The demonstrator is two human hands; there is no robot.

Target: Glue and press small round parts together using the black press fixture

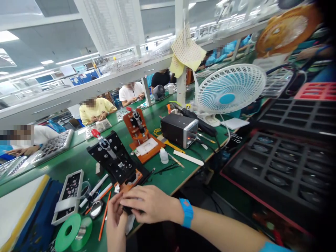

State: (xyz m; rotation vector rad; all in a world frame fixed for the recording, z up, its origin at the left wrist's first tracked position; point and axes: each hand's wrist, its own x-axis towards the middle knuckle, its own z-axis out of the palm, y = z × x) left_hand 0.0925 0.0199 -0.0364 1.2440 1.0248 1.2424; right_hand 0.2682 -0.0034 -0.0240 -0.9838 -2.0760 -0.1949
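Near the bottom centre, my left hand [117, 218] and my right hand [151, 204] meet around a small black part [127, 209], most of it hidden by the fingers. Both hands are closed on it, the right one from above with bent fingers. A blue band [186, 212] circles the right wrist. Just beyond the hands stands a black toggle-clamp fixture [114, 159] with a red-tipped lever. Something white [130, 224], perhaps cloth or paper, shows beneath the hands.
Behind stand an orange clamp fixture [143, 138], a black box [178, 129] and a white fan [231, 89]. Left lie a green spool [68, 231], a parts tray [54, 218] and pens. Black foam trays [283, 164] fill the right. People sit across the green bench [168, 178].
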